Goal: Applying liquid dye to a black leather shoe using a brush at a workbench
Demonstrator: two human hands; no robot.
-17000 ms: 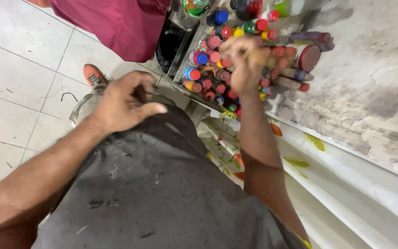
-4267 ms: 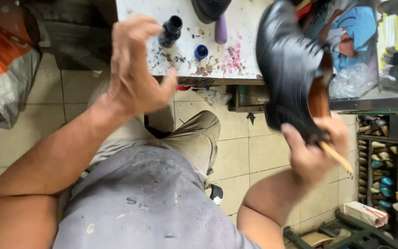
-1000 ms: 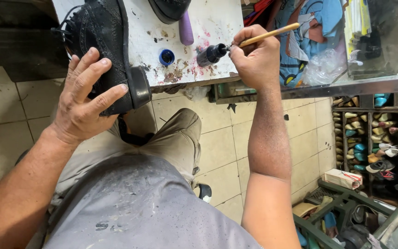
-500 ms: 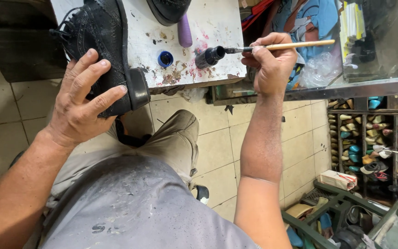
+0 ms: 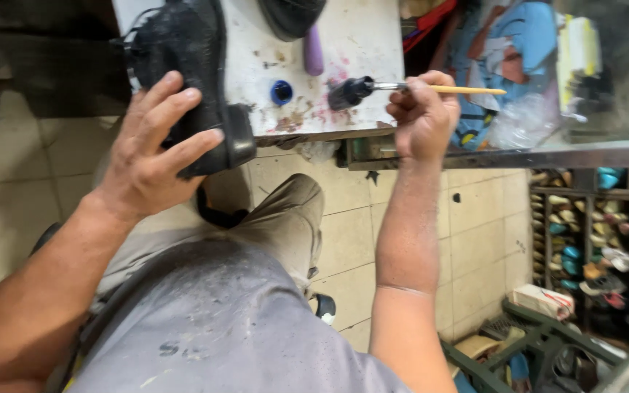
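Head view: left hand (image 5: 151, 156) grips black shoe (image 5: 191, 73) on worktop (image 5: 343, 36); right hand (image 5: 420, 116) pinches brush (image 5: 445, 89), tip in small bottle (image 5: 347, 92).

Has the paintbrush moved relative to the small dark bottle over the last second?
Yes. The paintbrush, angled up a second ago, now lies level in the right hand, tip at the small dark bottle on the white worktop.

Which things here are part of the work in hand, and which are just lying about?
In use:
- black shoe, held by the left hand
- brush, held by the right hand
- small dark bottle, brush tip in it
- blue cap, beside the bottle

Lying about:
- purple item on the table
- second dark shoe
- shelf clutter
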